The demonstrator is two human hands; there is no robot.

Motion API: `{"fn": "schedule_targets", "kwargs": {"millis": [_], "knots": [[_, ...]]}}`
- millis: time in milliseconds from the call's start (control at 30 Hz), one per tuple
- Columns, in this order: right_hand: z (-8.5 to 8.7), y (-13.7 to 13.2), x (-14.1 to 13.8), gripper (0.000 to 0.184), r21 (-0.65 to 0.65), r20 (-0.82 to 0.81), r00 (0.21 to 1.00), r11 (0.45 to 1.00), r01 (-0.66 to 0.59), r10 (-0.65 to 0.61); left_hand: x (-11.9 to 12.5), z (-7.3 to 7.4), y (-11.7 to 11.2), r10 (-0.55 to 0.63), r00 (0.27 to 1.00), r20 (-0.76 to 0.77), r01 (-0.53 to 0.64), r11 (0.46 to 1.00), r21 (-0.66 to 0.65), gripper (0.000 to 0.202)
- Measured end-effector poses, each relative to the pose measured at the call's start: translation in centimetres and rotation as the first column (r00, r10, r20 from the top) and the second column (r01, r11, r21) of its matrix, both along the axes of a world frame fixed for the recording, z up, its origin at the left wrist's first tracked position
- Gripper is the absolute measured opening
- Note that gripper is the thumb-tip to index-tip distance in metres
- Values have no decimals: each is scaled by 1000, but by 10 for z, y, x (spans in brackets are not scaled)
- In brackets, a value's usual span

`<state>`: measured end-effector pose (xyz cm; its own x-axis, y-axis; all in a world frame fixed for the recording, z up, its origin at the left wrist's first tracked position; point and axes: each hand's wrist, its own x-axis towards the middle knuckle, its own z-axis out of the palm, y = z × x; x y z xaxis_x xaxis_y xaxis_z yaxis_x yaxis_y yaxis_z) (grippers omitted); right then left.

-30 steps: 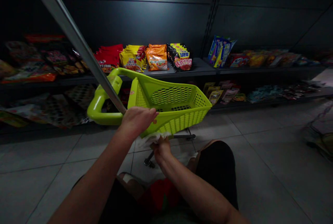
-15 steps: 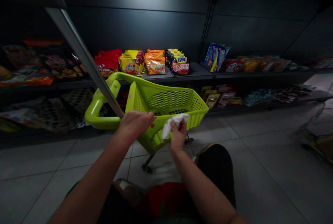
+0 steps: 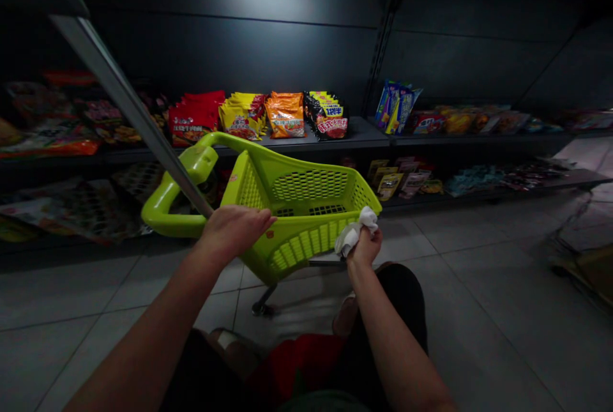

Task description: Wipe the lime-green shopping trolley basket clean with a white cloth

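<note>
A lime-green plastic shopping cart (image 3: 306, 233) stands before me, its basket showing nothing inside. A metal pole (image 3: 138, 124) slants from the upper left down to the cart near my left wrist. My left hand (image 3: 237, 228) is closed over the cart's near rim close to the handle end; its fingertips are partly hidden. In my right hand (image 3: 366, 247) is a crumpled white cloth (image 3: 352, 237), pinched between the fingers and pressed against the outer side of the basket near its front corner.
Behind the cart, a dark shelf (image 3: 364, 134) carries red, yellow, orange and black noodle packets (image 3: 285, 115). More snack bags (image 3: 393, 182) lie on the lower shelf. Grey floor tiles (image 3: 460, 297) spread around the cart. My knees are close beneath my arms.
My right hand has moved right along the basket's near side with the cloth, toward the front corner. The cart, the pole and my left hand have shifted slightly left.
</note>
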<state>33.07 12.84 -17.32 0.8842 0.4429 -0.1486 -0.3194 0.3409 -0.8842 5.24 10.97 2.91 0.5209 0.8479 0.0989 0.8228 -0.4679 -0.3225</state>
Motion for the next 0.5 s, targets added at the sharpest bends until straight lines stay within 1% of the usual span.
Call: {"fn": "schedule_targets", "kwargs": {"millis": [33, 67, 133, 167, 200, 233, 267, 300, 333, 367, 400, 433, 467, 500], "knots": [[-2, 0, -12, 49, -5, 2, 999, 999, -34, 34, 0, 0, 0, 0, 1000, -1, 0, 1000, -3, 44], [-6, -3, -32, 50, -7, 12, 996, 996, -91, 91, 0, 0, 1, 4, 1000, -4, -4, 1000, -4, 44], [-16, -14, -85, 48, -5, 18, 967, 967, -255, 255, 1, -1, 2, 18, 1000, -21, -18, 1000, -5, 44], [-22, -21, -111, 46, 4, 1, 931, 931, -365, 365, 1, -1, 2, 26, 999, -30, -26, 1000, -1, 45], [-27, -28, -133, 42, 7, -23, 876, 876, -482, 482, 1, -2, 2, 37, 999, -38, -36, 999, 7, 45], [-31, -33, -148, 39, 14, -49, 818, 819, -573, 573, 0, -2, 3, 45, 998, -44, -45, 999, 13, 46], [-34, -36, -154, 37, 19, -74, 774, 777, -630, 629, 0, -2, 3, 52, 998, -47, -51, 999, 18, 46], [-35, -36, -149, 36, 22, -98, 762, 767, -641, 640, -1, -2, 3, 59, 997, -45, -58, 998, 23, 46], [-33, -33, -135, 36, 26, -118, 787, 795, -607, 605, -2, -2, 3, 64, 997, -42, -63, 998, 22, 46], [-29, -27, -113, 37, 30, -134, 838, 847, -531, 529, -2, -2, 2, 68, 997, -39, -67, 998, 17, 46], [-23, -18, -86, 38, 27, -149, 897, 909, -416, 416, -3, -2, 2, 71, 997, -36, -71, 997, 12, 46], [-16, -9, -57, 37, 34, -155, 944, 956, -291, 293, -4, -2, 2, 73, 997, -34, -73, 997, 7, 47], [-9, 0, -31, 38, 29, -159, 971, 984, -176, 179, -4, -2, 2, 75, 997, -33, -75, 997, 4, 47], [-3, 7, -11, 39, 17, -160, 983, 995, -94, 95, -4, -2, 1, 74, 997, -31, -74, 997, 3, 48]]}}
